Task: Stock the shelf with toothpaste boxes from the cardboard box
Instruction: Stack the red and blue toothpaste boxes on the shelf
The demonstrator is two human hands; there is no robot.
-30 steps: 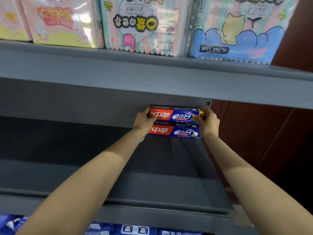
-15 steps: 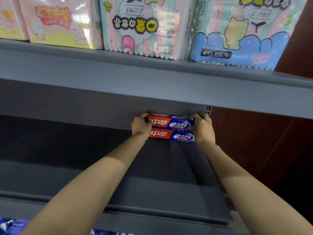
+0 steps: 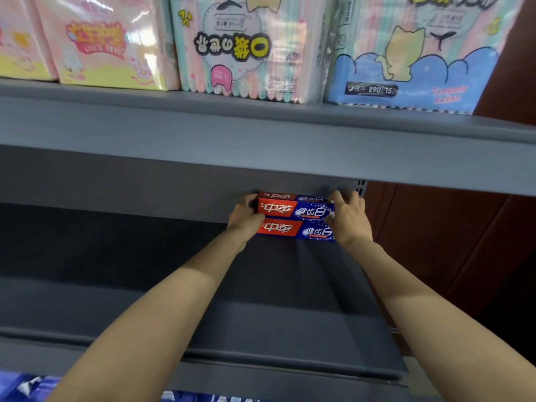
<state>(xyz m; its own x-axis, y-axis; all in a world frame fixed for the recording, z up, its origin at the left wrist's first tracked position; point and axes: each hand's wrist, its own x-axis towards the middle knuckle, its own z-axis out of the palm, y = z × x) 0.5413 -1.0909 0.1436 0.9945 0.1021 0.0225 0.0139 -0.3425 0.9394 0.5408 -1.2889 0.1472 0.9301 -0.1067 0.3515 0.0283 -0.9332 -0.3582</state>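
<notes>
Two red-and-blue toothpaste boxes are stacked at the back right of the grey shelf [image 3: 203,285]. The upper toothpaste box [image 3: 293,208] lies on the lower toothpaste box [image 3: 293,230]. My left hand [image 3: 245,217] grips the left end of the upper box, fingers curled round it. At the right end my right hand [image 3: 349,217] holds the same box, fingers over its top edge. The cardboard box is out of view.
The grey shelf above [image 3: 261,140] carries pastel packs: a pink pack [image 3: 101,44], a striped pack [image 3: 240,47] and a blue cat pack [image 3: 412,53]. A brown wall [image 3: 452,242] stands to the right. Blue packs [image 3: 29,387] show below the shelf's front lip.
Both hands have pushed the upper box deeper and down onto the lower box; it now sits square on it. The view shifted slightly downward.
</notes>
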